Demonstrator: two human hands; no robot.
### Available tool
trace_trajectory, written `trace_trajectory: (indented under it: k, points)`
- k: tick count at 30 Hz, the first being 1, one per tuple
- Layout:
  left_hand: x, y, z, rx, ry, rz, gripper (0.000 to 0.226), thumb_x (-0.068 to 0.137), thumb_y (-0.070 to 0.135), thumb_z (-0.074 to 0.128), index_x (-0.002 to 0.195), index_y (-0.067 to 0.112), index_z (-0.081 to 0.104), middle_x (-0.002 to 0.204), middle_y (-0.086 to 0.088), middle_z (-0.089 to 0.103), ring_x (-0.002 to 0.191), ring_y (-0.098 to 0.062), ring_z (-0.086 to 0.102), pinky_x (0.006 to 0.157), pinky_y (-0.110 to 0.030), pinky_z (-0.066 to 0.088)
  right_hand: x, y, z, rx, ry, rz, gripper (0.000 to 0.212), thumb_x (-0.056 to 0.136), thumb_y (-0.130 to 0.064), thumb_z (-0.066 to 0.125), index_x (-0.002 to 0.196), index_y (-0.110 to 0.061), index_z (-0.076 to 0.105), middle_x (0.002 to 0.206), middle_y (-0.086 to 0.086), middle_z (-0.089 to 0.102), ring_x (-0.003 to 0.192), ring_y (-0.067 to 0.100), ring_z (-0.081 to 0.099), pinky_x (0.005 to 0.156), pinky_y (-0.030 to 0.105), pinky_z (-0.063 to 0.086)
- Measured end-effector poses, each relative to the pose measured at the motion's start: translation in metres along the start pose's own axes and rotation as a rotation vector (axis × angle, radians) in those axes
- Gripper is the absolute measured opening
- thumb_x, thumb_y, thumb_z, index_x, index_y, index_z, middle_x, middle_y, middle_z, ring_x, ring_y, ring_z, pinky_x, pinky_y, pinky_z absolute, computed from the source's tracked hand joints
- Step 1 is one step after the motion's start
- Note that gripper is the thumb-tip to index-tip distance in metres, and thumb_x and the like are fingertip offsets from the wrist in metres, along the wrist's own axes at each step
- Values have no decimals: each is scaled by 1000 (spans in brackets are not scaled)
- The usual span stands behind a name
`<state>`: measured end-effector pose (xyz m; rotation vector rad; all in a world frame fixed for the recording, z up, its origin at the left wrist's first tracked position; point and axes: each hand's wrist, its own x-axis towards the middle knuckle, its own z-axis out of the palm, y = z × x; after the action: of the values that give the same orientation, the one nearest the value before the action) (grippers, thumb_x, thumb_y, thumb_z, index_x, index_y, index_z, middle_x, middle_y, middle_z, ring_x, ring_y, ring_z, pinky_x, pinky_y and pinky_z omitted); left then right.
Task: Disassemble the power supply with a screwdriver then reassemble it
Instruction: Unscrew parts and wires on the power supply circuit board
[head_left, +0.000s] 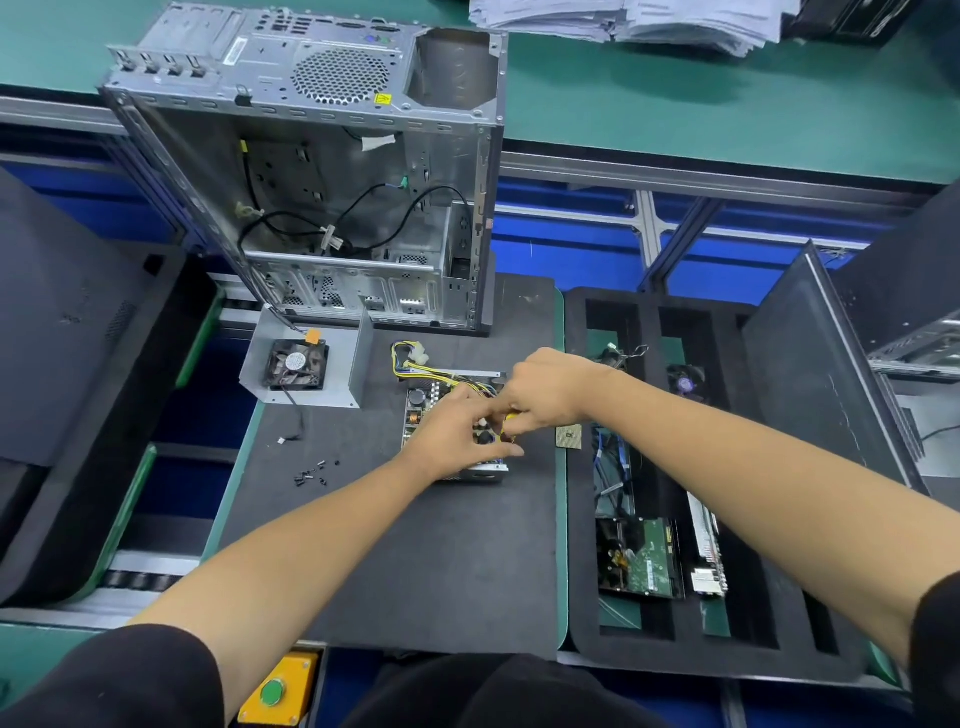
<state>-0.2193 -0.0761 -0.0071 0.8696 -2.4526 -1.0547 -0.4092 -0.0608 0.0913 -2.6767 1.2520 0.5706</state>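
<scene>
The power supply (453, 422) lies at the middle of the black foam mat (415, 545), its cover off and its circuit board open to view. Its long axis runs from 12 o'clock to 6 o'clock, the end with the bundle of yellow and black wires (415, 364) pointing to 12 o'clock, toward the computer case (322, 171). The board carries a copper-wound coil at its 9 o'clock edge, dark round capacitors, and a low grey metal tray beneath, whose rim shows at the 6 o'clock end.

The left hand (451, 434) rests over the middle of the board, fingers bent down onto the parts; whether they pinch anything I cannot tell. The right hand (545, 389) comes in from 3 o'clock with fingers curled round a yellow-handled screwdriver (510, 427), only a small piece of the handle showing between the two hands. The tip is hidden.

At 10 o'clock from the supply sits its removed grey cover (306, 364), open side up, with a black fan (296, 365) inside. Loose black screws (311, 474) lie on the mat at 8 o'clock. Just beside the supply at 3 o'clock lies a small square chip (569, 436) at the mat's edge. Beyond it stands a black foam tray (649, 467) holding a green circuit board (652, 564) and blue cables (608, 457). A yellow box with a green button (275, 691) sits at 6 o'clock, near the person's lap.
</scene>
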Motion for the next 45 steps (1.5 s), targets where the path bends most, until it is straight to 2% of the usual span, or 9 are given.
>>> trace_trajectory:
  k: [5, 9, 11, 13, 16, 23, 28, 35, 45]
  points:
    - [-1, -5, 3, -35, 16, -27, 29, 77, 50, 86, 95, 32, 73, 82, 25, 55, 91, -7, 45, 79, -27, 45, -2, -1, -1, 38, 8, 66, 22, 89, -52, 45, 89, -34, 59, 67, -2, 59, 62, 24, 55, 50, 28, 27]
    - [1, -6, 4, 4, -50, -39, 28, 83, 44, 83, 100, 23, 76, 101, 6, 67, 104, -11, 51, 87, -24, 45, -10, 2, -6, 131, 0, -27, 20, 85, -40, 53, 98, -38, 38, 85, -8, 64, 66, 23, 57, 56, 31, 42]
    - [2, -5, 4, 7, -70, -61, 27, 85, 45, 80, 103, 26, 74, 98, 8, 64, 97, -4, 46, 79, -10, 39, -10, 2, -6, 96, 7, -105, 30, 86, -30, 56, 114, -36, 45, 99, -9, 64, 75, 24, 59, 58, 31, 38]
    - [1, -6, 4, 13, -62, -83, 29, 85, 45, 79, 107, 27, 72, 93, 10, 58, 92, -2, 44, 76, -14, 40, -8, 3, -7, 64, 9, -133, 31, 89, -30, 57, 119, -31, 53, 103, -7, 64, 82, 24, 61, 59, 31, 37]
    - [0, -6, 4, 50, -77, -78, 33, 86, 47, 75, 110, 25, 71, 99, 4, 62, 96, -6, 45, 84, -29, 46, -4, 4, -8, 85, -13, -87, 25, 88, -36, 58, 112, -28, 56, 93, -6, 67, 76, 26, 60, 60, 33, 43]
    - [2, -3, 0, 31, -34, -45, 55, 71, 76, 73, 107, 34, 67, 89, 18, 64, 93, -5, 43, 80, -28, 46, 5, -2, -6, 20, -5, -11, 25, 88, -51, 50, 102, -33, 60, 66, 0, 57, 61, 27, 54, 51, 30, 32]
    - [1, -3, 1, 8, 6, -32, 43, 70, 65, 82, 94, 32, 70, 78, 28, 53, 88, -7, 42, 74, -28, 44, 7, -4, -3, 30, -12, 35, 24, 87, -53, 49, 96, -37, 65, 65, 0, 58, 61, 25, 55, 50, 29, 29]
    - [1, -4, 1, 36, -19, -92, 37, 69, 66, 82, 89, 38, 67, 84, 14, 51, 86, -9, 49, 74, -32, 47, 5, -5, -6, -26, -30, 33, 27, 85, -56, 45, 99, -37, 57, 59, -5, 46, 56, 22, 52, 49, 27, 28]
    - [1, -3, 1, 40, -19, 8, 34, 78, 54, 83, 100, 30, 73, 77, 22, 56, 86, -4, 42, 70, -22, 35, 10, -6, -9, -138, -125, -23, 38, 93, -54, 44, 102, -24, 66, 60, -3, 44, 61, 25, 51, 48, 28, 23]
